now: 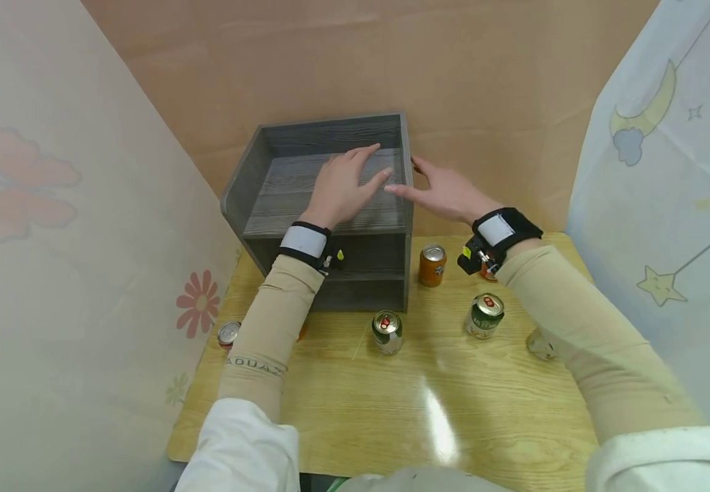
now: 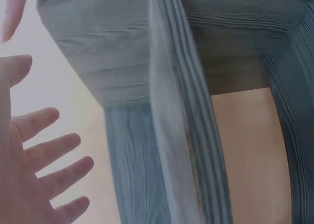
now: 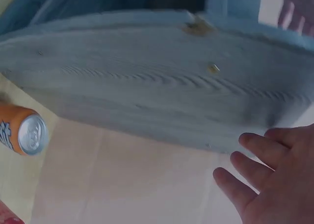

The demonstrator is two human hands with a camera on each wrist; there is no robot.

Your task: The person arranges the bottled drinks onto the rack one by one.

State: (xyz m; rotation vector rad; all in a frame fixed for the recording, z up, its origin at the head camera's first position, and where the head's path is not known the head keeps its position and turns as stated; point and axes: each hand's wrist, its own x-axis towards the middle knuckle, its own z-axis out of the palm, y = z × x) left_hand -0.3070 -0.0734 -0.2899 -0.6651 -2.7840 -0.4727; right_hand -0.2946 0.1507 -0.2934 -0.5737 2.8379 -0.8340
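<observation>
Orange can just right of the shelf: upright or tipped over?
Upright. In the head view, the orange can stands on the table beside the shelf, its silver lid facing up and its side below.

Shelf unit (image 1: pixel 247 188): on table (image 1: pixel 355 410), toward the back, before rear wall (image 1: pixel 514 82). Left hand (image 1: pixel 344 184): over the unit's top compartment. Right hand (image 1: pixel 449 193): at the unit's right side. First can (image 1: pixel 432 266): just right of the unit. Second can (image 1: pixel 387 333): before its right front. Third can (image 1: pixel 485 317): right of the second. Fourth can (image 1: pixel 228 334): by the table's left edge.
</observation>
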